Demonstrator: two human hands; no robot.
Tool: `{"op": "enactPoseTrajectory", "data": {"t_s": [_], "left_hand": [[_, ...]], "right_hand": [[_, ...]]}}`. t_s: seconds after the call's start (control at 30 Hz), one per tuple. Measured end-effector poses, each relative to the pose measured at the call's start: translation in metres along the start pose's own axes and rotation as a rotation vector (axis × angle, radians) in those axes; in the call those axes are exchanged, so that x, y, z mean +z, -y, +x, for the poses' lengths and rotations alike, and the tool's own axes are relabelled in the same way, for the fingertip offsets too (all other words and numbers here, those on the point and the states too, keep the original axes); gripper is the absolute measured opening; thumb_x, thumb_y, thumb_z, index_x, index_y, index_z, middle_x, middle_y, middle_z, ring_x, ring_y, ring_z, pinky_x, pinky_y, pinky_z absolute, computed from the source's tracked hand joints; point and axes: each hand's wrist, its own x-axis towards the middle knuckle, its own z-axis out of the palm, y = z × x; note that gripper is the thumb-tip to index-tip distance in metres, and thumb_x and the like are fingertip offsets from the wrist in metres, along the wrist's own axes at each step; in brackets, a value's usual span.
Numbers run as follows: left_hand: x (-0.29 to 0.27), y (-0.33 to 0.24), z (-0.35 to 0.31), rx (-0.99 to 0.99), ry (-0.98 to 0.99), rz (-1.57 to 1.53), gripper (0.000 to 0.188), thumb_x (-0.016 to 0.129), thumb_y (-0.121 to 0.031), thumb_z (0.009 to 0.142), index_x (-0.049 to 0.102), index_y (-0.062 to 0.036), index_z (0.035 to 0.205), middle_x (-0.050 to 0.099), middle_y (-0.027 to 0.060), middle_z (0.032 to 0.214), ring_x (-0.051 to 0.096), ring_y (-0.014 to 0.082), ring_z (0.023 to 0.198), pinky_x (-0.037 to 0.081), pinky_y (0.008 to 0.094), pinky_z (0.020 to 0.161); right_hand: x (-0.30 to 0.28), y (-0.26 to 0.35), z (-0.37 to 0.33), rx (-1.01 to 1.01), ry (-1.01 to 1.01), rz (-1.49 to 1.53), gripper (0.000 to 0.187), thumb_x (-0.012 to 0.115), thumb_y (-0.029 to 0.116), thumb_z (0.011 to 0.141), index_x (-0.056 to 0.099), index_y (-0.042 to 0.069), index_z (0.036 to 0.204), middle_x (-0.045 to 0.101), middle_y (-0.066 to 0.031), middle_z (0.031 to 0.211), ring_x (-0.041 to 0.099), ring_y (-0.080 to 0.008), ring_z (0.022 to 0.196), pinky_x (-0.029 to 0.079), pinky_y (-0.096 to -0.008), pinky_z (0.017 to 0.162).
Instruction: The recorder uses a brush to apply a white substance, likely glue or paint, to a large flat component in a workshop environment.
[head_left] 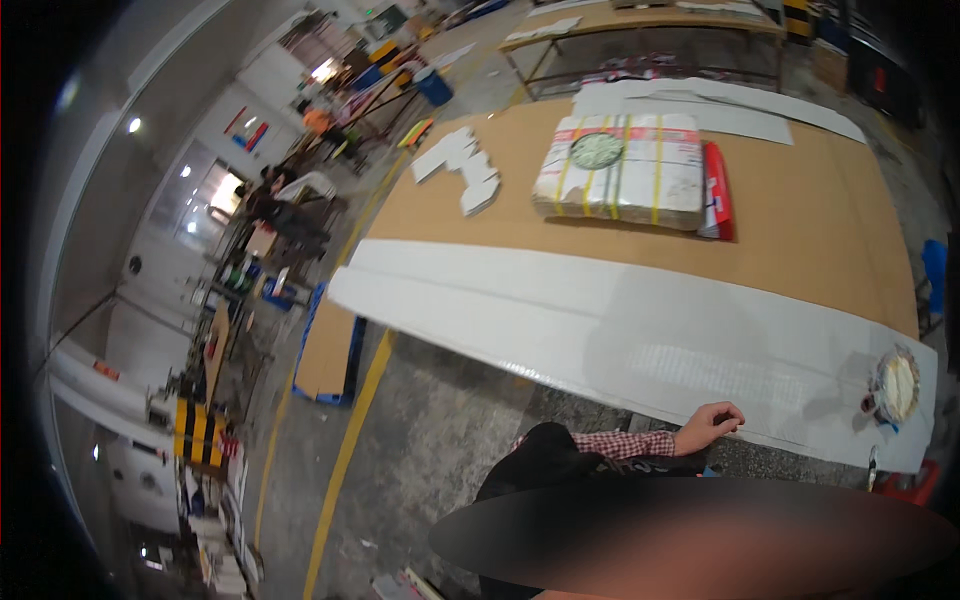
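My left hand comes out of a red-and-white checked sleeve at the near edge of the table. Its fingers are curled in, and a dark spot shows between them; whether they hold anything is hidden. Under and beyond it stretches a long white sheet along the table's near side. Farther right on this sheet sits a round container with a cream-coloured filling and a ragged rim. A thin brush-like tool lies at the sheet's edge below it. My right hand is out of view.
A yellow-strapped white bundle with a round speckled patch on top stands on the brown board, beside red packets. White zigzag pieces lie left; white strips lie far back. People work at benches far left.
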Motion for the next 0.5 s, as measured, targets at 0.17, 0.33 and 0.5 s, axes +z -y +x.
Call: {"op": "enactPoseTrajectory", "data": {"t_s": [0.17,0.33,0.5], "left_hand": [[-0.019,-0.008,-0.013,0.023,-0.039,0.051,0.015,0.059,-0.012,0.094,0.061,0.0,0.102,0.061,0.0017,0.092,0.056,0.007,0.084,0.047,0.0236,0.076],[-0.025,-0.016,-0.022,0.066,-0.075,-0.006,0.009,0.059,-0.008,0.092,0.059,-0.0011,0.098,0.059,0.0006,0.089,0.053,0.0056,0.08,0.045,0.0222,0.071],[-0.027,-0.017,-0.026,0.075,-0.094,-0.051,0.011,0.057,-0.011,0.095,0.058,-0.001,0.099,0.06,0.0024,0.091,0.056,0.0078,0.083,0.047,0.0241,0.073]], "right_hand": [[0.017,-0.012,-0.008,-0.052,0.258,-0.028,0.04,0.042,0.026,0.104,0.056,-0.007,0.122,0.062,-0.0162,0.116,0.06,-0.0229,0.102,0.048,-0.0332,0.094],[0.029,-0.018,-0.006,-0.002,0.235,-0.003,0.04,0.042,0.027,0.103,0.057,-0.007,0.12,0.062,-0.0156,0.116,0.06,-0.0224,0.102,0.047,-0.0332,0.095],[0.03,-0.019,0.004,-0.079,0.386,0.015,0.04,0.042,0.026,0.103,0.056,-0.008,0.119,0.061,-0.0162,0.117,0.059,-0.0232,0.103,0.046,-0.034,0.097]]}}
